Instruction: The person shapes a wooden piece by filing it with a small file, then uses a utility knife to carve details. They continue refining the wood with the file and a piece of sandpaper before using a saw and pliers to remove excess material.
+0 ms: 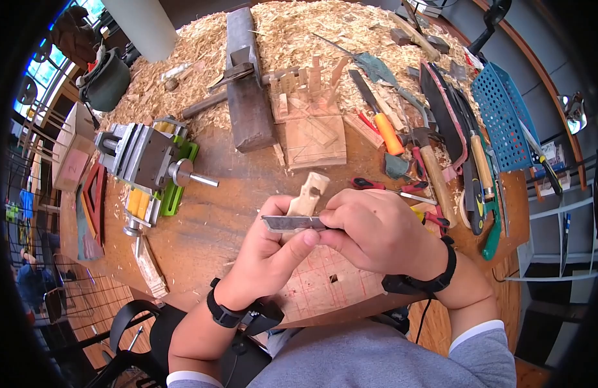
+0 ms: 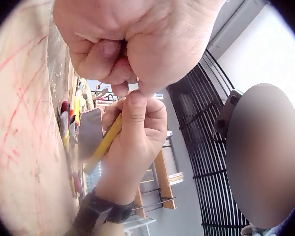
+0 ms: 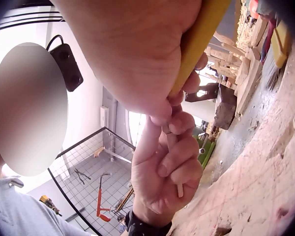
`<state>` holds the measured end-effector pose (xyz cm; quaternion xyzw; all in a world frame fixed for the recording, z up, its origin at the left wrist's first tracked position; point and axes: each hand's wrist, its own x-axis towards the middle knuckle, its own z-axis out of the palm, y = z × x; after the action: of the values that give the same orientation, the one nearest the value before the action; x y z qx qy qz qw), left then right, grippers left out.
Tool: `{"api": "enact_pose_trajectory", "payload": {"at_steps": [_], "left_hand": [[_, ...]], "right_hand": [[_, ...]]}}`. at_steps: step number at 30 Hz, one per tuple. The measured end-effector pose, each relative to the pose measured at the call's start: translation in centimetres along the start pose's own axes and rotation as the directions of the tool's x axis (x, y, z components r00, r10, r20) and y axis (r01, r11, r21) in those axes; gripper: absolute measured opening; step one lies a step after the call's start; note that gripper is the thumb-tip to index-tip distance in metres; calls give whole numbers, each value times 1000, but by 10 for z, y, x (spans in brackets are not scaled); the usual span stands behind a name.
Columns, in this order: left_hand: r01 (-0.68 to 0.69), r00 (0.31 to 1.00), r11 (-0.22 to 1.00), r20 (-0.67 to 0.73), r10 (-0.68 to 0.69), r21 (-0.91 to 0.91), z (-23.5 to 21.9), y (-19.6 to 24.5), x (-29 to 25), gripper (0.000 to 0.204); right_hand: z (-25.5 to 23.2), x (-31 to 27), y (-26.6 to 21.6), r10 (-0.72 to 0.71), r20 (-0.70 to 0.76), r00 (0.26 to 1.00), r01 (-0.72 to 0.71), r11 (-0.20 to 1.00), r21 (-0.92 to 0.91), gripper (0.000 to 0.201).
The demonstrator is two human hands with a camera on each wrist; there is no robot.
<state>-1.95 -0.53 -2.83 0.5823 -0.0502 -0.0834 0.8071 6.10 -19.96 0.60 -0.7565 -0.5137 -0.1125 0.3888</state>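
The head view shows both hands meeting over the near edge of the worktop (image 1: 208, 213). The left hand (image 1: 263, 262) has its fingers curled round a pale wood piece (image 1: 308, 195), which sticks out past them toward the far side, and its thumb touches the near edge of a dark flat blade (image 1: 286, 223). The right hand (image 1: 380, 229) is closed, its fingertips at the blade's right end; in the right wrist view it grips a yellow handle (image 3: 194, 46) (whether handle and blade are one tool, I cannot tell).

Beneath the hands lies a pale board (image 1: 312, 291) with red lines and a small dark hole. To the left stands a grey metal vise (image 1: 140, 154). On the far side a long dark wooden block (image 1: 252, 119) lies among wood shavings (image 1: 289, 29). To the right are an orange-handled tool (image 1: 387, 132), a hammer (image 1: 434, 171) and, farther right, a blue basket (image 1: 502, 116).
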Motion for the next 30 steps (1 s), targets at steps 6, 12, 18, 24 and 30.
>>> {"api": "enact_pose_trajectory", "payload": {"at_steps": [6, 12, 18, 24, 30], "left_hand": [[53, 996, 996, 69, -48, -76, 0, 6, 0, 48], [15, 992, 1000, 123, -14, -9, -1, 9, 0, 46], [110, 991, 994, 80, -108, -18, -3, 6, -2, 34], [188, 982, 982, 34, -186, -34, -2, 6, -1, 31], [162, 987, 966, 54, -154, -201, 4, 11, 4, 60]], "right_hand": [[1, -3, -2, 21, 114, 993, -31, 995, 91, 21], [0, -4, -4, 20, 125, 992, -30, 997, 78, 21], [-1, -5, -1, 11, 97, 995, -17, 998, 68, 18], [-3, -3, 1, -34, 80, 996, 35, 999, -10, 17], [-6, -3, -3, 87, 153, 984, -109, 985, 137, 22]]}}
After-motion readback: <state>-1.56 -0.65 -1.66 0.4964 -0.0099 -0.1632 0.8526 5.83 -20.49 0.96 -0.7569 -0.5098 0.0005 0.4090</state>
